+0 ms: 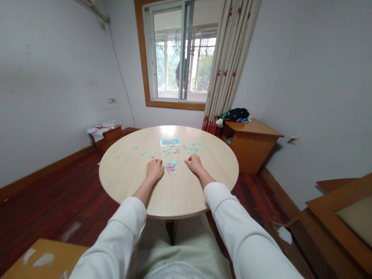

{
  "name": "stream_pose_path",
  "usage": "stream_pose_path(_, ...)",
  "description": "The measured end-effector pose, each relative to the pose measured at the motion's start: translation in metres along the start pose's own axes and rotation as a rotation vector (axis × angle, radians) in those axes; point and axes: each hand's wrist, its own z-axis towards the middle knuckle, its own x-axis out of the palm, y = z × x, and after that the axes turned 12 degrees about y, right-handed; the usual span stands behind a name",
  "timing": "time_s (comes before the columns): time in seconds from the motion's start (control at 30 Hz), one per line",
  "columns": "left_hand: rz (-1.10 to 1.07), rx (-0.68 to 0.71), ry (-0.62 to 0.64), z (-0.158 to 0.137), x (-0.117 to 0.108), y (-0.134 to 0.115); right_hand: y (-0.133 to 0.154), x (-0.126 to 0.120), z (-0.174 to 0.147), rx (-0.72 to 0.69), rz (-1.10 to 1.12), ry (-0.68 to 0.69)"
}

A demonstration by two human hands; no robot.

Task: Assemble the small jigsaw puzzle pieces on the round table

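Partly built puzzle (171, 167) on round table (122, 174), betw. the two hands, flat on the top, a bit toward the person's side. Looks: small patch, pink figure approx. mid/left, teal/pale green bits mostly along the top, some yellow low down, whitish strip at bottom edge. Outline uneven, esp. up top; fine print too small to read.

L hand (155, 169) palm down on table, just beside puzzle's left edge; fingers bent and close together, tips pointing away from person. Can't tell if a piece is pinched under them. R hand (195, 164) to the right of puzzle, apart from it; thumb reaching left, away from the other fingers, which are curled. Can't tell if it has a small piece.

Loose pieces (195, 147), mostly teal/green w/ some pale ones, scattered in clusters beyond the hands: left, mid & right. Picture sheet (170, 142) behind them, approx. center: blue-teal bkgd, pink + yellow figures, white border.

Bkgd: window (180, 54) w/ wood frame, curtain (229, 58) w/ red flowers, wooden desk (250, 143) at right w/ dark cloth pile (238, 114) on top.
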Motion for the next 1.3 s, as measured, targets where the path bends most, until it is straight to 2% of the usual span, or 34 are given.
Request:
stream_pose_path(0.23, -0.023, 0.012, -0.015, 0.003, 0.003, 0.003, 0.002, 0.000, -0.011, -0.141, 0.190, -0.040)
stream_pose_path(0.4, -0.088, 0.053, -0.053, 0.007, 0.009, 0.010, -0.001, 0.000, -0.011, -0.112, 0.415, -0.145)
stream_pose_path(0.6, -0.245, 0.066, -0.091, 0.013, 0.016, 0.019, -0.010, 0.000, -0.006, -0.069, 0.977, -0.181)
stream_pose_path(0.73, -0.421, 0.047, -0.087, 0.015, 0.018, 0.024, -0.016, -0.002, -0.005, -0.047, 1.194, -0.226)
stream_pose_path(0.83, -0.485, 0.021, -0.091, 0.014, 0.019, 0.027, -0.020, -0.001, -0.006, -0.052, 1.231, -0.232)
stream_pose_path(1.3, -0.596, 0.002, -0.103, 0.013, 0.018, 0.030, -0.025, 0.006, -0.003, -0.151, 1.031, -0.264)
